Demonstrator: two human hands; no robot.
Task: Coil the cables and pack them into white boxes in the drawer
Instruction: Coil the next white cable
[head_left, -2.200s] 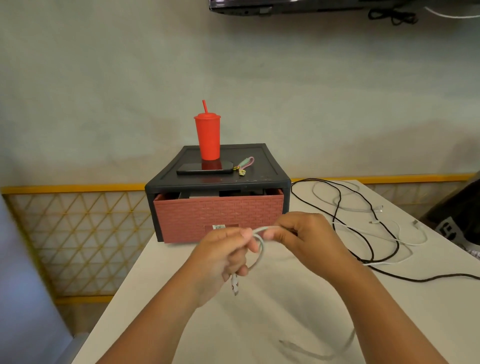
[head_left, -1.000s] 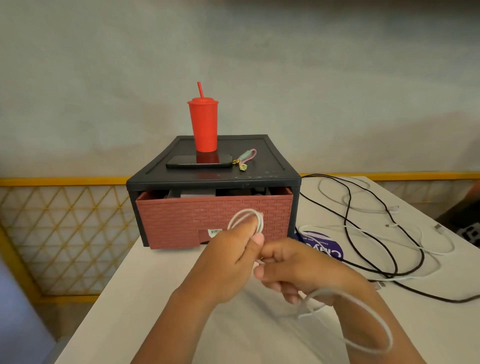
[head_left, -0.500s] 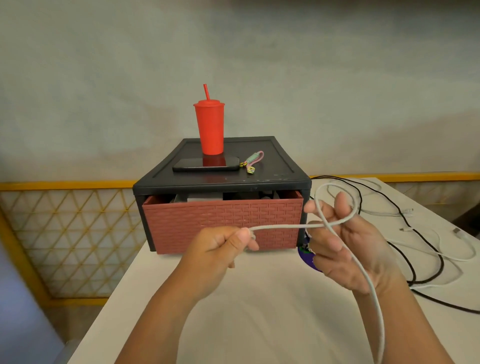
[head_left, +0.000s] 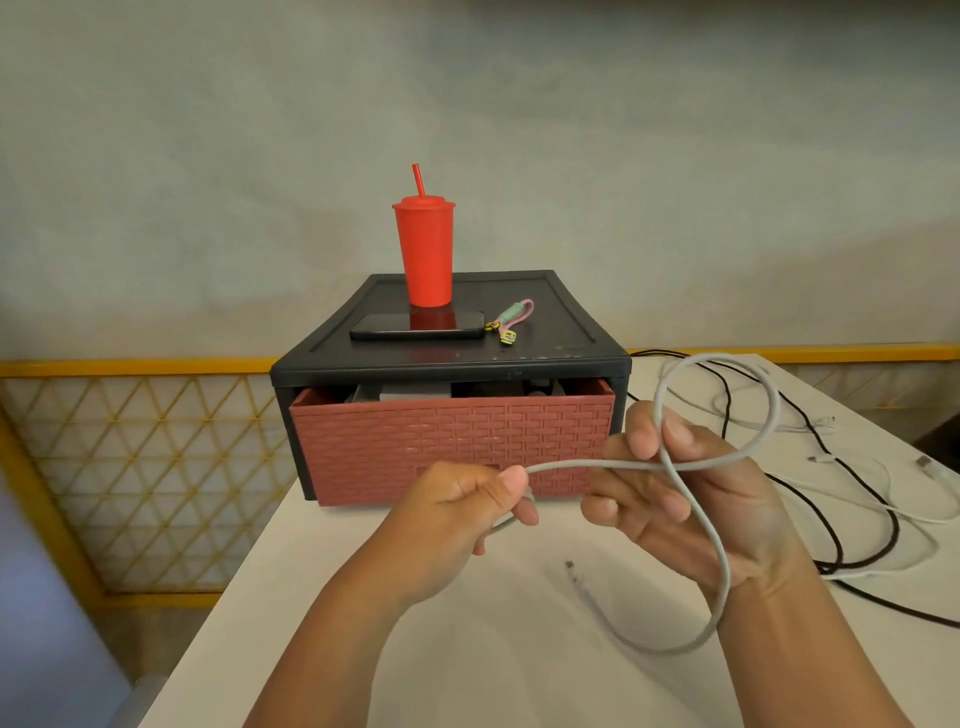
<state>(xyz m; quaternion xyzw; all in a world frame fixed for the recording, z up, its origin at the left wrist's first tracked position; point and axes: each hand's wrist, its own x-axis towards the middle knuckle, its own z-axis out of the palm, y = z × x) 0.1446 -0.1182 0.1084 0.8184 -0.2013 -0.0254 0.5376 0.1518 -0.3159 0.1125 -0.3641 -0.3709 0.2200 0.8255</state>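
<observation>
Step in hand: coiling, first cable. The left hand (head_left: 467, 509) is closed in a fist round one run of the pale grey cable (head_left: 571, 465), thumb pressed on top. The right hand (head_left: 691, 512) is palm-up with fingers half curled, thumb and forefinger pinching where the cable crosses itself. One loop stands up above the right hand. The rest drops past the wrist, swings under it and ends in a plug end (head_left: 571, 566) on the bench (head_left: 467, 660), below and between the hands. The cable runs taut from hand to hand.

Judgement: only one turn is formed and there is plenty of slack, so coiling is early. The next move probably calls for the left hand to feed another length across onto the same crossing at a matching loop size. The right pinch should hold so the loop doesn't spring open, and the loose tail needs drawing in.

Containers: the red woven-look drawer (head_left: 452, 441) sits just beyond the hands in a black cabinet (head_left: 550, 345), open only a crack. Only grey and dark shapes show over its front edge. Can't tell if those are the white boxes or what they hold. It likely needs pulling out further before packing.

On the cabinet top are a red cup (head_left: 423, 249), a phone (head_left: 415, 326) and a small strap (head_left: 511, 322). Right of the right hand, a black cable (head_left: 831, 525) and white cables (head_left: 883, 501) lie loose and uncoiled.
</observation>
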